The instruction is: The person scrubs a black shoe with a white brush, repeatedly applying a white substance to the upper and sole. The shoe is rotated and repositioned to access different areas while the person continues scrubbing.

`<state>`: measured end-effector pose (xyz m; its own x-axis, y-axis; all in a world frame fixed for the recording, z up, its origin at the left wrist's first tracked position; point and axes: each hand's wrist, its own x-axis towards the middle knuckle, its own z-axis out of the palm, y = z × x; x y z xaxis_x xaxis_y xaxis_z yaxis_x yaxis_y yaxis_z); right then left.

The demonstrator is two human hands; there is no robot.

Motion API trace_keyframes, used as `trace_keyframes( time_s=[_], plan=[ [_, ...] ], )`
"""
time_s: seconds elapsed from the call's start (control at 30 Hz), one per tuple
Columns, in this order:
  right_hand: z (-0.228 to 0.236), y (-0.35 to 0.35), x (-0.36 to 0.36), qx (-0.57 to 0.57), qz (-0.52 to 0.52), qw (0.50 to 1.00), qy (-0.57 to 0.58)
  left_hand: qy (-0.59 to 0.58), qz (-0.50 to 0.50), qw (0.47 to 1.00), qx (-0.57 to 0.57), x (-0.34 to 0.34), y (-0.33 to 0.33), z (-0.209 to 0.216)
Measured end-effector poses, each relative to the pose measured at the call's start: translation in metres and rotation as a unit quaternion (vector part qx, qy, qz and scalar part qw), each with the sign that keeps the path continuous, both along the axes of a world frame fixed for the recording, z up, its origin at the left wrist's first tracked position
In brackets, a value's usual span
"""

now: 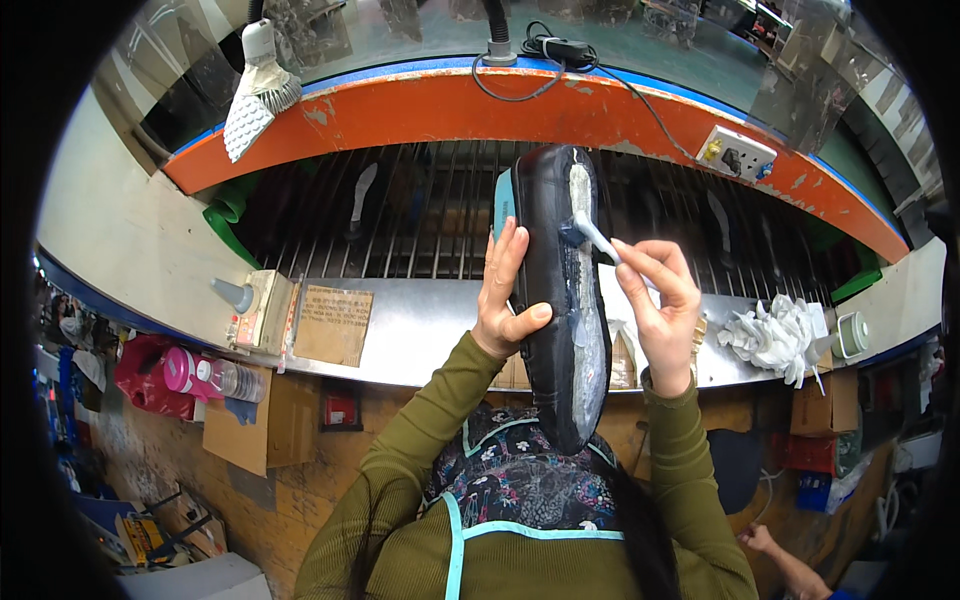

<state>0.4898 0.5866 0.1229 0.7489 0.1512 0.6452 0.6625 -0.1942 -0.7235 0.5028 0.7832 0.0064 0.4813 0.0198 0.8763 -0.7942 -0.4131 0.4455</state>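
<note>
A long black shoe upper (545, 300) stands on end before me, seemingly stretched on a form, with a whitish smeared strip down its right-hand face. My left hand (505, 295) grips it from the left, thumb across the front and fingers along the side. Behind those fingers a teal edge (503, 200) shows; what it belongs to is hidden. Between thumb and fingers, my right hand (655, 300) pinches a small brush (597, 238) by its pale handle. The brush's dark tip touches the whitish strip in the upper part of the shoe upper.
Behind the metal ledge (420, 330) runs a rack of rods (430, 220) under an orange beam (400, 115). Cardboard (335, 325) lies left, crumpled white cloths (775, 335) right. A lamp-like fixture (258, 90) hangs upper left. Another person's hand (760, 538) shows lower right.
</note>
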Motion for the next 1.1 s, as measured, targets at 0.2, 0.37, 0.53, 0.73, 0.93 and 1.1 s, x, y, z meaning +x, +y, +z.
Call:
trace_keyframes(
  time_s=[0.2, 0.37, 0.53, 0.73, 0.93, 1.1],
  plan=[
    [0.019, 0.002, 0.028, -0.028, -0.023, 0.997, -0.072, -0.011, -0.002, 1.000, 0.019, 0.004, 0.006, 0.003],
    [0.034, 0.006, 0.044, -0.008, -0.028, 0.991, -0.131, -0.021, -0.002, 1.000, 0.017, 0.005, 0.008, 0.012],
    [0.032, -0.005, 0.048, -0.032, 0.031, 0.993, -0.107, 0.032, -0.033, 0.999, -0.029, -0.012, 0.004, 0.043],
    [0.027, -0.014, 0.040, -0.062, 0.070, 0.993, -0.067, -0.044, -0.001, 0.999, 0.014, -0.011, 0.004, 0.055],
    [0.022, -0.018, 0.029, -0.066, 0.095, 0.993, -0.036, -0.050, 0.008, 0.999, 0.019, -0.011, 0.005, 0.056],
    [0.020, -0.020, 0.023, -0.078, 0.118, 0.990, -0.026, -0.050, 0.028, 0.998, 0.032, -0.013, 0.008, 0.059]
  ],
)
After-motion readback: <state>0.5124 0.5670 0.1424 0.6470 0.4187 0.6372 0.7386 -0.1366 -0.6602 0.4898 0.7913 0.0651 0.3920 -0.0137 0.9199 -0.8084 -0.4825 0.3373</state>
